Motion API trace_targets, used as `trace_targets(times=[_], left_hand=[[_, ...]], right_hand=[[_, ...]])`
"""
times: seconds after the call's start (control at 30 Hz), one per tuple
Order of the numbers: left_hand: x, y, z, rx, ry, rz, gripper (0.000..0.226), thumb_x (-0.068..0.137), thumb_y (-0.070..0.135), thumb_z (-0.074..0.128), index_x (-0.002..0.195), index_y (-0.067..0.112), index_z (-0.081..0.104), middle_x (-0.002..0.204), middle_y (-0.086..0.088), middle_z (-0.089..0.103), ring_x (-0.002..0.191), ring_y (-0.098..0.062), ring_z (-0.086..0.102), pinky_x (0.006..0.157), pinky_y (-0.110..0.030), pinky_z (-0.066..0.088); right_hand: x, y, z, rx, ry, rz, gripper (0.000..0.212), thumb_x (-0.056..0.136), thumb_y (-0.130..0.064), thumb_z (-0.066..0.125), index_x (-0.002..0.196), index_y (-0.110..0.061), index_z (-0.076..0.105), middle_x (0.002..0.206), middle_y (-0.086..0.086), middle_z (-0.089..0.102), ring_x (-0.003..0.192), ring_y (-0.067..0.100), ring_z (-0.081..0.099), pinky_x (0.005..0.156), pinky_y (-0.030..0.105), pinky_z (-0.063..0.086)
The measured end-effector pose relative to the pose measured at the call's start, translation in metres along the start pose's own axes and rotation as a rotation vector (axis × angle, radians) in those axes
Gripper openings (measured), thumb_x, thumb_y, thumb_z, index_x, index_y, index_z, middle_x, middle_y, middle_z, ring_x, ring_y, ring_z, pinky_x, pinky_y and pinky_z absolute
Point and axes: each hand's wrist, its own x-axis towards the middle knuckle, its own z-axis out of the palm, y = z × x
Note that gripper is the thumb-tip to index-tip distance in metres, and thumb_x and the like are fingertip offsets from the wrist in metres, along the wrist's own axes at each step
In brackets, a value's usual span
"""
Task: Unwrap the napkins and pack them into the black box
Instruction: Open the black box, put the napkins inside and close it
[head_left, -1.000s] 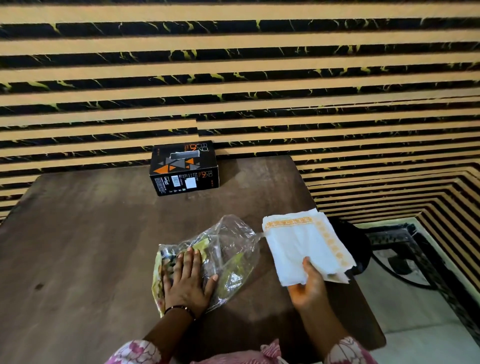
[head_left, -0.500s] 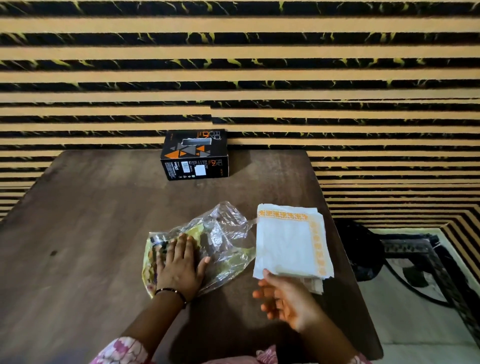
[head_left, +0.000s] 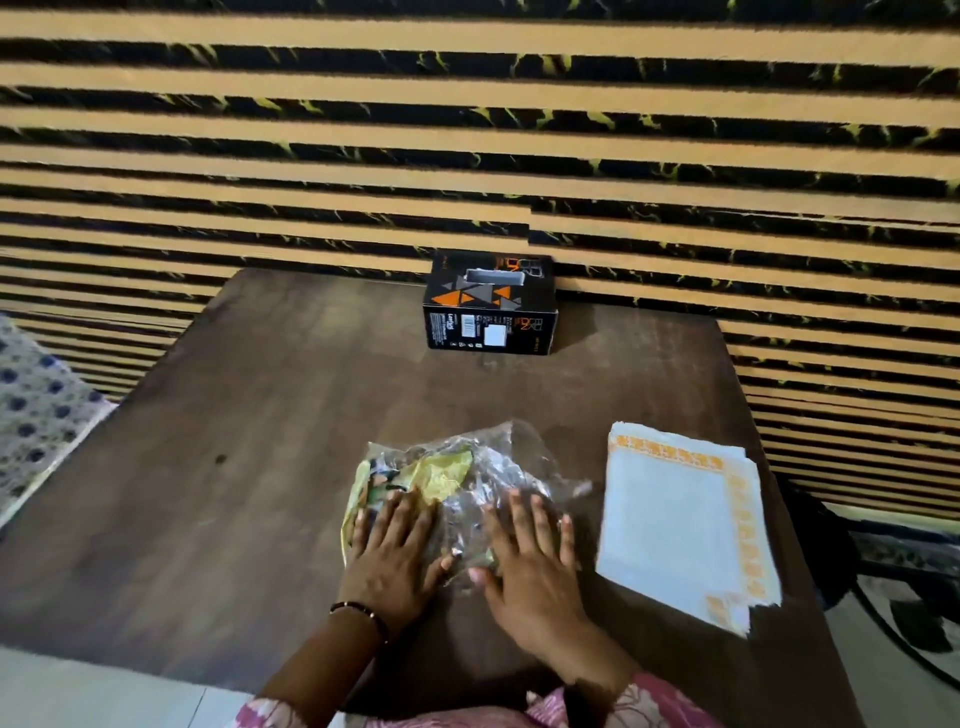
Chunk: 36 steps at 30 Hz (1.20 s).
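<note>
Napkins (head_left: 675, 525) out of the wrapper, stacked flat near the right edge of the table (head_left: 260, 441), white with orange border, corners fanned slightly. Unwrapping looks done.

Wrapper (head_left: 467, 483) empty and crumpled, clear plastic with a yellow-green printed part at the left, lying just left of the stack, not touching it as far as can be told.

Left hand (head_left: 395, 556) flat on the wrapper's left part, fingers straight and spread, palm down. Right hand (head_left: 530, 561) flat on its right part, fingers likewise straight and spread. Both pressing, neither pinching nor gripping. Thumbs near each other, apart.

Box (head_left: 491, 306) at the far edge of the table against the striped wall, well apart from napkins and hands. Black, orange and grey triangles on top, a slot-like opening on the upper face. Whether anything is inside: cannot tell, too blurred.

Judged stage: flattening or clearing the wrapper. Left to do: bring stack and box together, open or feed the box, pack all napkins. Packing not yet begun, by the look of it.

Frame blurred overall.
</note>
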Motion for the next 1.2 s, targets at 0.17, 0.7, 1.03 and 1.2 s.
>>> trace_targets(times=[0.17,0.7,1.03,1.2], left_hand=[[0.001,-0.057,-0.007,-0.029,0.005,-0.046,0.066,0.088,0.063,0.01,0.131,0.025,0.043,0.133,-0.005,0.056,0.128,-0.021,0.03,0.11,-0.037,0.001],[0.002,-0.268,-0.02,-0.171,0.156,-0.284,0.081,0.069,0.074,0.002,0.143,0.041,-0.007,0.157,0.01,-0.005,0.145,-0.024,-0.005,0.116,-0.046,-0.007],[0.005,-0.289,-0.027,-0.206,0.104,-0.347,0.088,0.063,0.071,-0.006,0.144,0.037,-0.007,0.158,0.006,-0.01,0.144,-0.026,-0.011,0.114,-0.051,-0.011],[0.006,-0.263,-0.055,-0.29,0.191,-0.411,0.082,0.074,0.064,0.01,0.144,0.022,0.022,0.157,-0.008,0.008,0.144,-0.03,-0.008,0.115,-0.052,-0.002]], right_hand=[[0.031,-0.042,0.009,0.101,-0.047,-0.077,0.069,0.076,-0.064,0.006,0.134,-0.046,-0.026,0.144,-0.007,-0.034,0.136,0.022,-0.033,0.094,0.038,-0.037],[0.149,-0.227,0.02,-0.015,-0.17,-0.309,0.066,0.091,-0.06,0.019,0.143,-0.038,-0.014,0.156,-0.003,-0.022,0.131,0.012,-0.034,0.109,0.05,-0.022],[0.167,-0.25,0.015,0.293,-0.021,-0.342,0.063,0.082,-0.061,0.019,0.137,-0.036,0.039,0.156,-0.007,0.022,0.145,0.015,0.003,0.117,0.038,-0.001],[0.148,-0.232,-0.006,0.74,0.24,-0.338,0.051,0.087,-0.044,0.035,0.094,-0.011,0.073,0.107,0.001,0.066,0.108,0.009,0.052,0.097,0.02,0.037]])
